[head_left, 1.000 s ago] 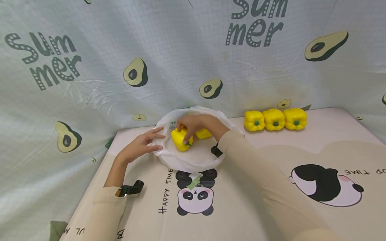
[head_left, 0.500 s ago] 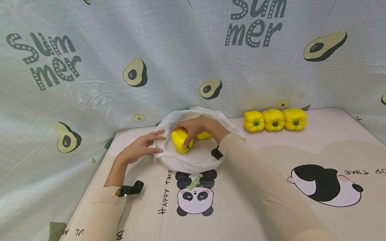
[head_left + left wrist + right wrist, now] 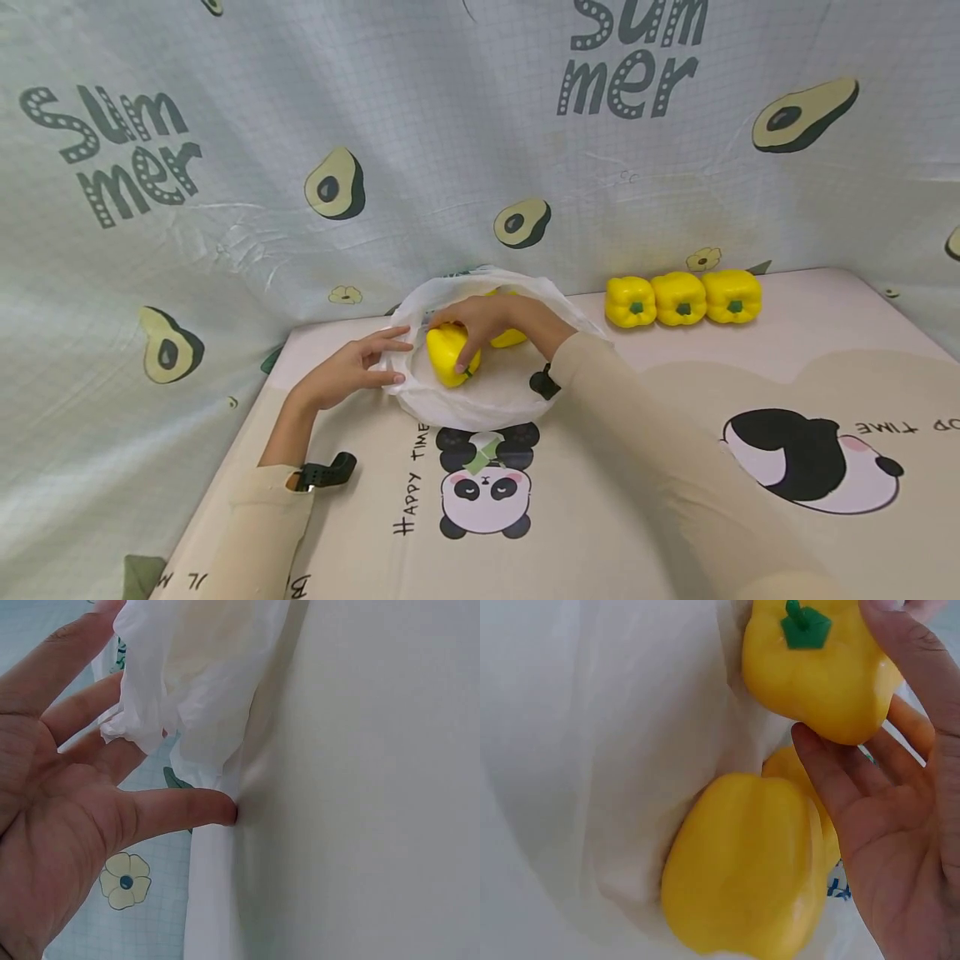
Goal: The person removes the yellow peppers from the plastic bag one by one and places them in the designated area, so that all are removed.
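A white plastic bag (image 3: 480, 417) lies spread with its mouth up at the back of the table. Inside it, my right hand (image 3: 489, 318) grips a yellow bell pepper (image 3: 446, 357), thumb near its green stem. In the right wrist view, this gripped pepper (image 3: 817, 682) is at the top, with another yellow bell pepper (image 3: 739, 870) below it and part of a third pepper (image 3: 780, 760) behind. My left hand (image 3: 337, 373) is at the bag's left rim with fingers extended. The left wrist view shows its fingers (image 3: 86, 709) against the crumpled plastic, thumb stretched out.
To the right of the bag, a row of three yellow bell peppers (image 3: 678, 298) stands along the back edge. A pale tablecloth (image 3: 600, 517) with panda prints covers the table. Behind it hangs a curtain (image 3: 427, 167) printed with avocados.
My right hand and its pepper have moved slightly down and toward me inside the bag. My left hand stays almost where it was at the rim.
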`<state>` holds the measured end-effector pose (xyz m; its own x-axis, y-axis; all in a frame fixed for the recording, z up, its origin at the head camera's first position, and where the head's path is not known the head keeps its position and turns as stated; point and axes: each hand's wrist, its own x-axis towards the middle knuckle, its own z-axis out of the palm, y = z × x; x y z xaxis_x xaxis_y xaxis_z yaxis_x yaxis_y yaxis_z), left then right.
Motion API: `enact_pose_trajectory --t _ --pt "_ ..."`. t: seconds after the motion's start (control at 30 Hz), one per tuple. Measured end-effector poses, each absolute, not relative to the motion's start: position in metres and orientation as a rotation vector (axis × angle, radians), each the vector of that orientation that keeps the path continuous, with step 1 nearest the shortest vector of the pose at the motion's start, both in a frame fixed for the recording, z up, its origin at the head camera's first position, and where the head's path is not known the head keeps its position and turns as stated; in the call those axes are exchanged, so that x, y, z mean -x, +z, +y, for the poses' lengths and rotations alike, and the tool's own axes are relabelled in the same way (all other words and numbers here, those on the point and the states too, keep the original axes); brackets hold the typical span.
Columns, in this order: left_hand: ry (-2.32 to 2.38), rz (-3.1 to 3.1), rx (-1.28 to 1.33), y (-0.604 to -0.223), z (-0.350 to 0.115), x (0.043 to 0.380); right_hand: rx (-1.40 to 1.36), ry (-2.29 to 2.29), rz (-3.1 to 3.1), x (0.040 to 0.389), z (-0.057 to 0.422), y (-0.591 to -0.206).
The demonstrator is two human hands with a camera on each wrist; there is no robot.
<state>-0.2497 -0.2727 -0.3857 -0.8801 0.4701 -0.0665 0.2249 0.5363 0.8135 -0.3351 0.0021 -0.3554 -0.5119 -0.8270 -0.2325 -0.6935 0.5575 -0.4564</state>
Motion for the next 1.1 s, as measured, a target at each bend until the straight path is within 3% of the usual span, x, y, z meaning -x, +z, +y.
enact_pose_trajectory --t 0.5,1.1 --pt "1.229 2.516 -0.575 -0.387 -0.272 0.253 1.349 -0.317 2.386 0.327 0.045 -0.320" --pt "1.237 2.506 -0.582 -0.386 -0.272 0.253 1.470 -0.668 2.400 0.309 0.089 -0.309"
